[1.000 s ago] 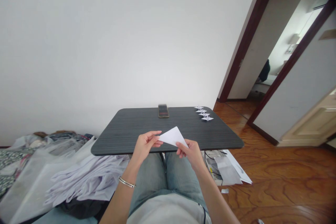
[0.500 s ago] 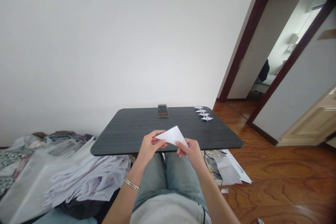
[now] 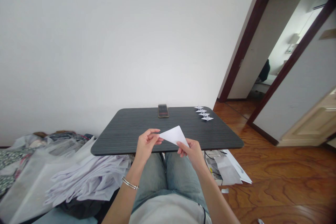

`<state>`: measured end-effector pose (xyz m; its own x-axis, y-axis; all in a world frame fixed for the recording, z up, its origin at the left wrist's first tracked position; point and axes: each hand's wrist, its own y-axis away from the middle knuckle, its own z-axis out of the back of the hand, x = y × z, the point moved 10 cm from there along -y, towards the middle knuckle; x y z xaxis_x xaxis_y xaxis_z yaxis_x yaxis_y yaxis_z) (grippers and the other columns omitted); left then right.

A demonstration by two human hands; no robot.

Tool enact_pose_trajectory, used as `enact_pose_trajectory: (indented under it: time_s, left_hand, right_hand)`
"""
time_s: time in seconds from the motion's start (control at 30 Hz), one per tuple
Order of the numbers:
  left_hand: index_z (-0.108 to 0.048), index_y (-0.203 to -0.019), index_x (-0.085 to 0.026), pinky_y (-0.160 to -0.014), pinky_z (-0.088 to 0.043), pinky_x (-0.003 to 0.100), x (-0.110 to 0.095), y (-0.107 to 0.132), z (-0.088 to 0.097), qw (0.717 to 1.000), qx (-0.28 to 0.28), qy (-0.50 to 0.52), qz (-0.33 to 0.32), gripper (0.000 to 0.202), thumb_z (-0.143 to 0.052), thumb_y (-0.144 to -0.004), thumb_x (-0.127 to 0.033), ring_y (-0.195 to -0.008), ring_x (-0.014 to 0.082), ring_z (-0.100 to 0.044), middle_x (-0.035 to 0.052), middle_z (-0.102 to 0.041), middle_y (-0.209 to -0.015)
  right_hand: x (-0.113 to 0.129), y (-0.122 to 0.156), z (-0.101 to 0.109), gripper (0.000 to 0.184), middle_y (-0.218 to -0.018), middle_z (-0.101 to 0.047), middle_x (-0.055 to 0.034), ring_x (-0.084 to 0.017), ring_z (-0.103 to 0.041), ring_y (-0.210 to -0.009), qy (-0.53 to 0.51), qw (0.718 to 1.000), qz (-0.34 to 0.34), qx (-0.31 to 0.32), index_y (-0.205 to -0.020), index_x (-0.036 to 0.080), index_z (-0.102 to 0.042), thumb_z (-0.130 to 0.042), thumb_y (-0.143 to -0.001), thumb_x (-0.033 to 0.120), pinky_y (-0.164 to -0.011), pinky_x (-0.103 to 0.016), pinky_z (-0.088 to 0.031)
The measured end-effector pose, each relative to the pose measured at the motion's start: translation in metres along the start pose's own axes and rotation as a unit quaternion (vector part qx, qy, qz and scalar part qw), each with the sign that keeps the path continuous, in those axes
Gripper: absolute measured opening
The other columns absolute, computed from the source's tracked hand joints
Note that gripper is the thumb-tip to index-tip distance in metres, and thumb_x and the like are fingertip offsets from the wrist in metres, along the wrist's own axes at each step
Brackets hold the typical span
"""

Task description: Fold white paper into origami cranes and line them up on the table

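Head view shows a dark wood-grain table (image 3: 126,129) against a plain white wall, a phone (image 3: 163,111) at its far edge, small paper cranes (image 3: 204,113) lined up by the far right corner, an open doorway (image 3: 273,66) to the right and crumpled white sheets (image 3: 86,178) on the floor at left. Over the near edge, a white paper triangle (image 3: 173,134) is held just above the table, the left hand (image 3: 146,144) pinching its left tip between thumb and fingers, the right hand (image 3: 193,150) pinching its lower right corner.
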<state>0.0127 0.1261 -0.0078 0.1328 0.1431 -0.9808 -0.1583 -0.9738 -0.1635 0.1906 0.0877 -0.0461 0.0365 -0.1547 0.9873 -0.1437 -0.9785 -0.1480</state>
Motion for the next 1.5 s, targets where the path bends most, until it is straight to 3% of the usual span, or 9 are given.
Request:
enact_pose_trajectory:
  time_s: [0.2,0.4,0.6,0.77,1.0,1.2,1.5]
  left_hand:
    - [-0.058,-0.108,-0.009,-0.068,-0.055,0.029,-0.001,0.001,-0.001,1.000,0.008,-0.003,-0.005,0.041,-0.061,-0.074,-0.032,-0.072,0.0197,-0.069,0.0072,-0.071,-0.070]
    - [-0.055,-0.107,-0.011,-0.064,-0.055,0.030,-0.003,0.002,-0.001,1.000,0.011,0.028,0.003,0.041,-0.052,-0.078,-0.041,-0.071,0.0202,-0.069,0.0062,-0.069,-0.071]
    - [-0.057,-0.104,-0.012,-0.060,-0.055,0.026,0.002,0.002,-0.016,0.997,0.065,-0.025,0.027,0.048,-0.073,-0.063,-0.032,-0.064,0.0165,-0.067,0.0057,-0.070,-0.077]
    - [-0.063,-0.098,-0.012,-0.053,-0.053,0.022,0.006,0.003,-0.018,0.996,0.073,-0.032,0.028,0.040,-0.071,-0.065,-0.033,-0.064,0.0171,-0.067,0.0051,-0.070,-0.074]
    - [-0.066,-0.103,-0.012,-0.057,-0.055,0.024,0.008,0.002,-0.015,0.998,0.056,-0.022,0.020,0.042,-0.072,-0.065,-0.029,-0.063,0.0162,-0.067,0.0076,-0.073,-0.083]
    - [-0.067,-0.103,-0.011,-0.062,-0.057,0.026,0.009,0.001,-0.013,0.999,0.035,-0.015,-0.003,0.042,-0.072,-0.066,-0.031,-0.065,0.0172,-0.069,0.0109,-0.071,-0.098]
    - [-0.067,-0.103,-0.011,-0.062,-0.058,0.026,0.008,-0.001,0.001,1.000,-0.009,-0.011,-0.027,0.041,-0.072,-0.067,-0.030,-0.065,0.0171,-0.069,0.0089,-0.072,-0.092]
  right_hand:
    - [0.001,0.000,0.002,0.035,-0.044,-0.060,-0.0016,-0.010,-0.048,-0.034,0.001,1.000,-0.001,-0.009,-0.053,0.016,-0.059,-0.067,-0.068,0.046,-0.036,-0.020,-0.031]
    - [0.003,0.001,0.002,0.034,-0.043,-0.060,-0.0012,-0.010,-0.048,-0.034,0.001,1.000,0.001,-0.011,-0.053,0.016,-0.059,-0.068,-0.067,0.045,-0.036,-0.020,-0.030]
    - [0.002,0.001,-0.009,0.032,-0.043,-0.061,-0.0011,-0.009,-0.048,-0.033,0.005,1.000,0.001,0.016,-0.053,0.015,-0.060,-0.068,-0.068,0.042,-0.035,-0.019,-0.031]
    - [-0.001,0.001,-0.006,0.032,-0.048,-0.066,-0.0039,-0.011,-0.053,-0.035,-0.029,0.999,-0.013,0.009,-0.055,0.015,-0.062,-0.068,-0.067,0.043,-0.036,-0.019,-0.036]
    - [-0.005,0.000,-0.007,0.026,-0.054,-0.069,-0.0050,-0.013,-0.059,-0.040,-0.047,0.998,-0.030,0.020,-0.062,0.014,-0.067,-0.072,-0.063,0.040,-0.039,-0.020,-0.039]
    - [-0.007,-0.002,0.002,0.030,-0.048,-0.066,-0.0037,-0.011,-0.056,-0.038,-0.058,0.997,-0.032,-0.032,-0.054,0.014,-0.062,-0.073,-0.063,0.040,-0.038,-0.019,-0.037]
    - [-0.007,-0.003,0.018,0.033,-0.048,-0.065,-0.0035,-0.010,-0.056,-0.038,-0.071,0.994,-0.021,-0.083,-0.051,0.015,-0.059,-0.071,-0.065,0.042,-0.037,-0.018,-0.037]
